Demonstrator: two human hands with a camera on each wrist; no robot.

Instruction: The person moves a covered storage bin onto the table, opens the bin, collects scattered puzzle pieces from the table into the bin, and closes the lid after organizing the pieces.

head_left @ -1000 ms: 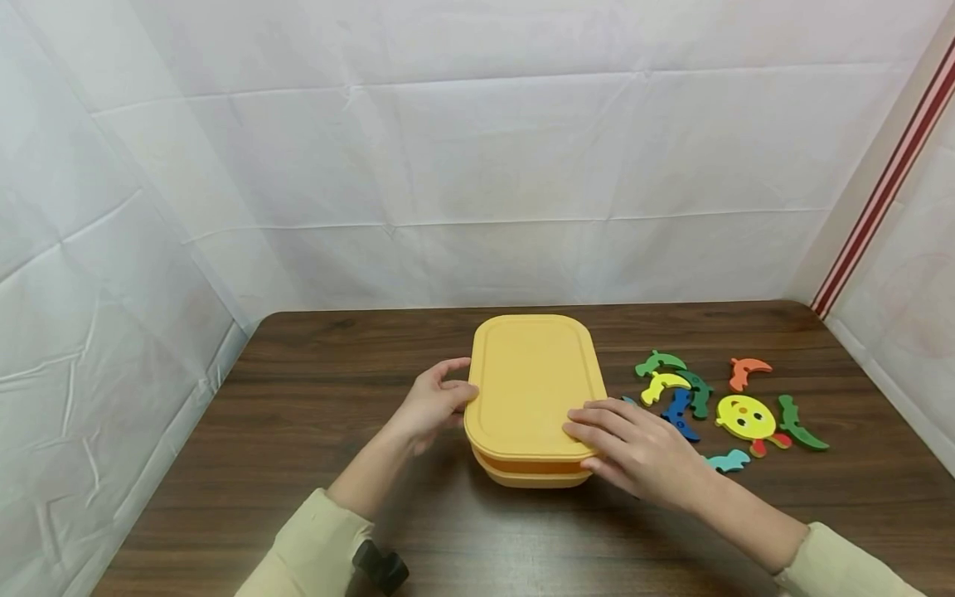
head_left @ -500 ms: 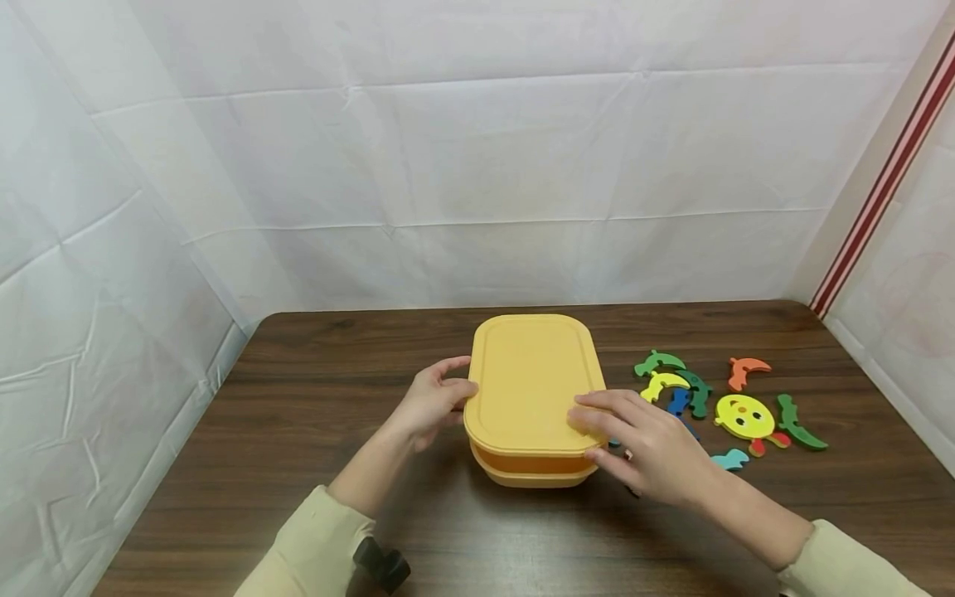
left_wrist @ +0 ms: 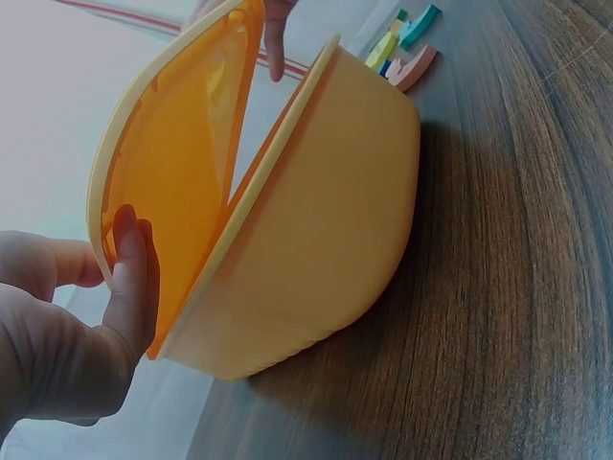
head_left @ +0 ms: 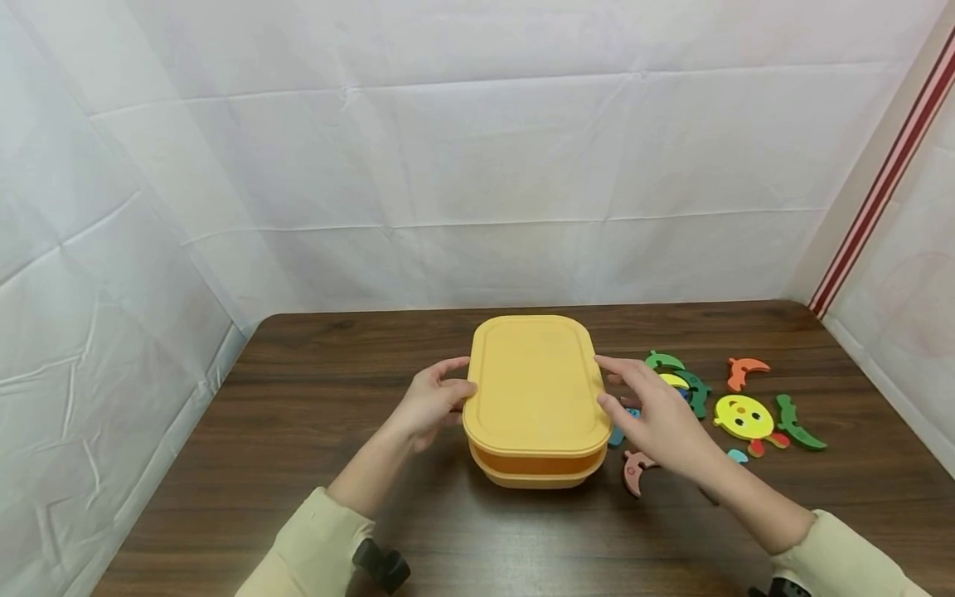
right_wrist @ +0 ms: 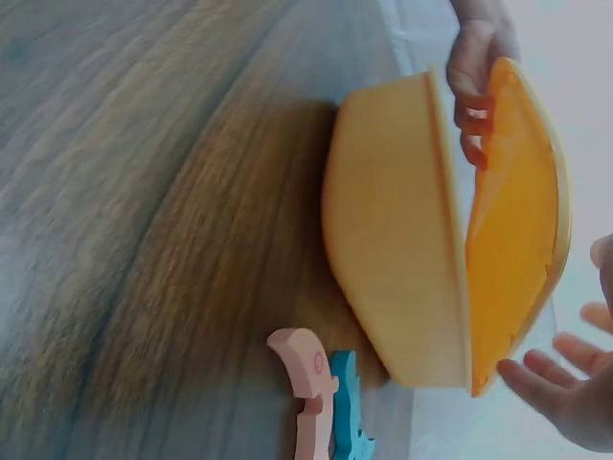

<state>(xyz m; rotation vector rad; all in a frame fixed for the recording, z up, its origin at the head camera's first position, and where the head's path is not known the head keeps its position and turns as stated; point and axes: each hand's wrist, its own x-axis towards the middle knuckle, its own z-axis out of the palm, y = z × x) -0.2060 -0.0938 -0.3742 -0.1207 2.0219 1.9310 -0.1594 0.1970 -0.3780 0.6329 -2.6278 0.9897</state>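
Note:
A yellow plastic box [right_wrist: 393,230] stands on the table, its yellow lid [head_left: 537,385] tilted up at the near side so that a gap shows between lid and rim. My left hand [head_left: 436,402] pinches the lid's left edge, thumb on top and fingers beneath, as the left wrist view shows. At the lid's right edge is my right hand [head_left: 656,414], its fingers spread and their tips at the edge. The right wrist view shows these fingers [right_wrist: 546,374] not curled round the lid. What the box holds is hidden.
Right of the box lie several colourful toy pieces, among them a pink piece [head_left: 634,473], a blue piece [head_left: 618,433], a yellow smiling face [head_left: 744,417], a green piece [head_left: 798,423] and an orange piece [head_left: 744,372]. White sheeting [head_left: 485,166] stands behind the table.
My right hand has slid from the lid's top to its right edge, uncovering the pink piece. The lid's near side has risen slightly. My left hand has stayed in place.

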